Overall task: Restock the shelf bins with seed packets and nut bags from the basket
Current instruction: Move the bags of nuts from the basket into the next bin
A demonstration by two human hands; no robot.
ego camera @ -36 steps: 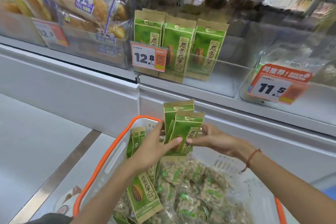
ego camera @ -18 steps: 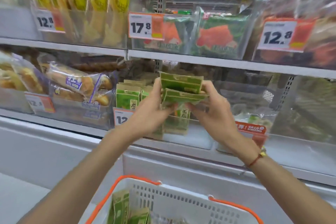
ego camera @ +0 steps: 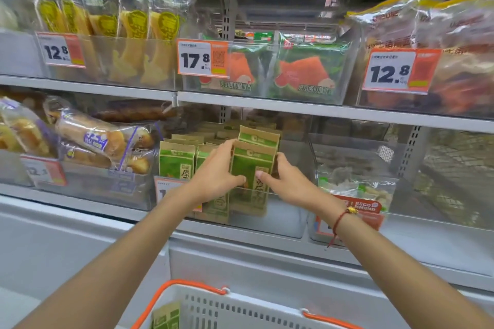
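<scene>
The green-and-kraft seed packets [ego camera: 252, 171], two of them one behind the other, stood upright in the clear shelf bin [ego camera: 283, 219] on the lower shelf, held between both hands. The left hand [ego camera: 217, 172] gripped their left edge, its thumb curled across the front of the nearer packet and its fingers round the side; the right hand [ego camera: 284, 177] pinched the right edge, thumb on the front face and fingers tucked behind. At nine o'clock from the held pair, touching the left hand, a row of matching packets [ego camera: 177, 160] stood in the same bin, with more ranked behind them toward twelve o'clock. A price tag [ego camera: 167, 189] hung on the bin's front, mostly hidden by the left forearm. A red cord bracelet [ego camera: 340, 220] circled the right wrist. At three o'clock sat a neighbouring clear bin holding nut bags [ego camera: 358, 187], fronted by an orange label [ego camera: 361, 207]. At nine o'clock, further out, lay wrapped bread rolls [ego camera: 99, 139]. On the shelf above, at twelve o'clock, stood watermelon-printed packs [ego camera: 304, 72] behind a 17.8 tag [ego camera: 202, 58], with yellow snack bags [ego camera: 133, 35] at ten o'clock. At six o'clock, well below, the white basket [ego camera: 240, 310] with its orange handle [ego camera: 187, 286] held another green packet [ego camera: 165, 315] against its left wall.
</scene>
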